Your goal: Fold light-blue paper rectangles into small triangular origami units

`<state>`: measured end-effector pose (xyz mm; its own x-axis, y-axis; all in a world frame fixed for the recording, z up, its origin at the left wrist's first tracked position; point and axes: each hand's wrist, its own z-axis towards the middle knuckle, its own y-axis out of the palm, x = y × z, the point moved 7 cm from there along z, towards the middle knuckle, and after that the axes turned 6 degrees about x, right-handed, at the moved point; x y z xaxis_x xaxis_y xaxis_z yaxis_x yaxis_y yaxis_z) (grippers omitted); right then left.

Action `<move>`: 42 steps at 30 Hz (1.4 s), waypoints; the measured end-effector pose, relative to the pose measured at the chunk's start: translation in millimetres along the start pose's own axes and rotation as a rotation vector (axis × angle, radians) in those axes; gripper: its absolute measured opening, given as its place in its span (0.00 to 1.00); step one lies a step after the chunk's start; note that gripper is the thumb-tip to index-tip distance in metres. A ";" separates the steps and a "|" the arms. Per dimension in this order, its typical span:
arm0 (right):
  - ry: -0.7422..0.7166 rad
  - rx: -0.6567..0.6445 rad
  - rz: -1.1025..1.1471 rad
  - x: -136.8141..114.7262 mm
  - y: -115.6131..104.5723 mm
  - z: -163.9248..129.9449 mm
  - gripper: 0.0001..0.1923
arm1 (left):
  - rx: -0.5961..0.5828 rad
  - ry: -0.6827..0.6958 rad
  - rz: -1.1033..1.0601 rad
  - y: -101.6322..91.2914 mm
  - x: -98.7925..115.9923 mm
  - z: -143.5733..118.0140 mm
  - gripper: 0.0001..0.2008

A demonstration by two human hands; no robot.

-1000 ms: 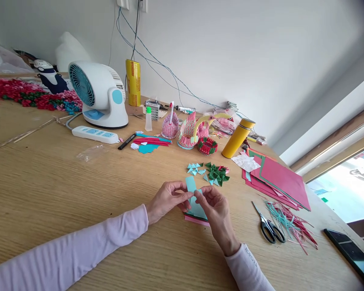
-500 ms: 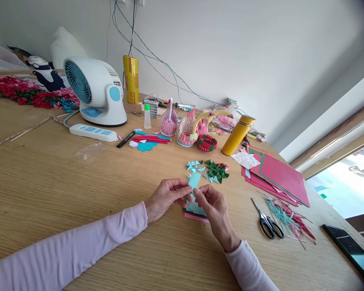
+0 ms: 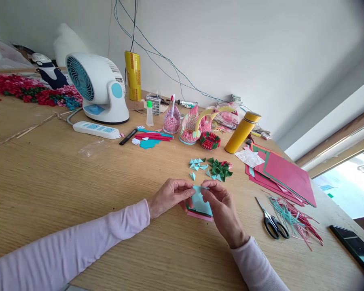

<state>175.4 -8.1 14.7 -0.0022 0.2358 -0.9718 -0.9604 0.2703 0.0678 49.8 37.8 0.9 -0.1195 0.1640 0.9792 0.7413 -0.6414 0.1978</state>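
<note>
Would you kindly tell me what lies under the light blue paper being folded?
Under the light blue paper, pinched by the left hand and right hand, lies a small paper stack with dark green and pink edges showing. Its middle is covered.

Both hands meet over a small stack of paper slips (image 3: 200, 213) on the wooden table (image 3: 48, 182). The left hand (image 3: 170, 196) and the right hand (image 3: 223, 206) pinch a light blue paper piece (image 3: 199, 194) between their fingertips, just above the stack. Beyond them lie blue folded triangles (image 3: 197, 165) beside green folded triangles (image 3: 220, 169). Scissors (image 3: 271, 220) lie to the right, next to thin paper trimmings (image 3: 294, 220) and red paper sheets (image 3: 280, 176). Farther back stand a yellow flask (image 3: 242, 132), paper swans (image 3: 189, 125) and a white fan (image 3: 97, 89).
</note>
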 end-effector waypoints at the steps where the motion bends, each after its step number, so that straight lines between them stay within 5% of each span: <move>1: -0.016 -0.021 -0.024 -1.2 0.3 -0.2 0.07 | 0.008 -0.003 0.007 -0.8 0.0 0.0 0.16; 14: -0.215 -0.171 -0.314 -17.7 -0.6 2.1 0.06 | 0.014 -0.032 -0.032 -6.3 -7.1 2.5 0.16; 22: -0.023 -0.140 -0.350 -5.0 -5.6 3.4 0.13 | 0.007 0.067 0.145 -3.6 1.8 2.5 0.17; 42: 0.165 -0.092 -0.064 7.6 0.0 1.5 0.12 | -0.021 0.007 0.024 -7.0 -6.3 5.5 0.15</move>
<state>175.7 -5.0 7.7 0.0210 0.0629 -0.9978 -0.9814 0.1916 -0.0085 49.1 45.4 -6.9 -0.1070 0.1430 0.9839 0.7302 -0.6603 0.1754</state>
